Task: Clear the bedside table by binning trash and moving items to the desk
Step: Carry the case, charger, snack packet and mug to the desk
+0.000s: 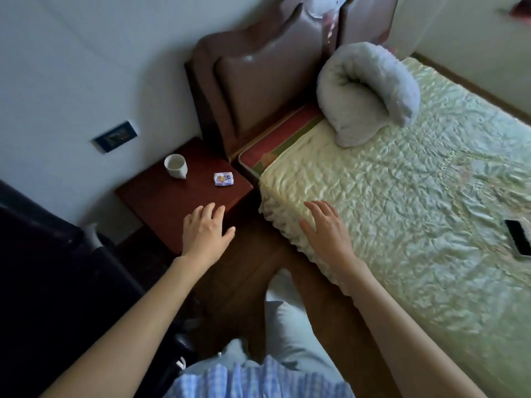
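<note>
Dim bedroom, seen from the head camera: a pale wall, a padded brown headboard (253, 90), and a bed (402, 196) under a quilted yellow-green cover running off to the right. Wedged between wall and bed stands the small red-brown bench (161, 202), the bedside table to be cleared.

Both hands reach forward, and both are empty. The left hand (205, 229) hovers over the near edge of the bench, fingers loosely spread and holding nothing; whether it touches the wood I cannot tell. The right hand (324, 225) lies flat and relaxed over the corner of the bed, also holding nothing.

Beyond the left hand, two things sit on the bench. A white cup (175, 165) stands upright ahead and a little to its left, towards the wall. A small crumpled wrapper (223, 178), white with purple print, lies ahead and slightly to its right, between the two hands' lines of reach but nearer the left. The two are apart from each other.

Well to the right of the right hand, a dark phone (518, 237) lies on the bed, and a rolled grey blanket (367, 93) sits far ahead of it by the headboard.

As I judge it, the clearing has hardly begun, or at least is unfinished: the wrapper looks like trash still to be binned, and the cup has yet to go to the desk. Neither bin nor desk is clearly in sight.
</note>
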Available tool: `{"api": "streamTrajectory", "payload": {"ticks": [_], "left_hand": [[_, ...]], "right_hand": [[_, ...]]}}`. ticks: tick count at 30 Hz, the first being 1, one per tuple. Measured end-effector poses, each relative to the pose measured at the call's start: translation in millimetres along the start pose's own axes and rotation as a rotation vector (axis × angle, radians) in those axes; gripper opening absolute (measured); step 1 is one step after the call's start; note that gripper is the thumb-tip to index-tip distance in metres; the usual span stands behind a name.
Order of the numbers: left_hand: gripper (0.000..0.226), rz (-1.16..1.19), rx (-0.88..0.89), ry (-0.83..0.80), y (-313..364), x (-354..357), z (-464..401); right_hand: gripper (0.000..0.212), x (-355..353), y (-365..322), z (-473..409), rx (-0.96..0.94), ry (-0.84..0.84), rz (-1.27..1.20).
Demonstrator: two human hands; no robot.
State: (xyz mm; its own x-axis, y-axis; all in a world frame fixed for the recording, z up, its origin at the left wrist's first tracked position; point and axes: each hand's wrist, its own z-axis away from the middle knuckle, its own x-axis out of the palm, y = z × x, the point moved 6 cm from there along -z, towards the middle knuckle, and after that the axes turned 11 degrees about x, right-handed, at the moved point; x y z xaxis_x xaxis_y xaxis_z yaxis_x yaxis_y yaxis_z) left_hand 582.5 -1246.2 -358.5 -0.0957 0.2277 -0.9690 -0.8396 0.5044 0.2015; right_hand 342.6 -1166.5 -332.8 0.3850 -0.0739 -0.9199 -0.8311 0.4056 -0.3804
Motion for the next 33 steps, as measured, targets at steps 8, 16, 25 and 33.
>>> {"api": "streamTrajectory", "payload": {"ticks": [8, 16, 25, 33], "left_hand": [[0.059, 0.041, -0.252, 0.05, -14.0, 1.6, -79.1], [0.058, 0.116, -0.481, 0.047, -47.8, 20.0, -107.2], [0.058, 0.188, -0.594, 0.04, -116.5, 62.6, -146.7], [0.059, 0.263, -0.665, -0.011, -163.6, 126.4, -193.7]], "right_hand": [[0.043, 14.2, -12.3, -145.7, -0.247, -0.136, 0.087], [0.06, 64.2, -62.8, -219.3, -0.397, -0.322, 0.088], [0.054, 157.5, -107.2, -282.0, -0.459, -0.385, 0.127], [0.051, 228.8, -94.8, -332.9, -0.446, -0.43, 0.16]]}}
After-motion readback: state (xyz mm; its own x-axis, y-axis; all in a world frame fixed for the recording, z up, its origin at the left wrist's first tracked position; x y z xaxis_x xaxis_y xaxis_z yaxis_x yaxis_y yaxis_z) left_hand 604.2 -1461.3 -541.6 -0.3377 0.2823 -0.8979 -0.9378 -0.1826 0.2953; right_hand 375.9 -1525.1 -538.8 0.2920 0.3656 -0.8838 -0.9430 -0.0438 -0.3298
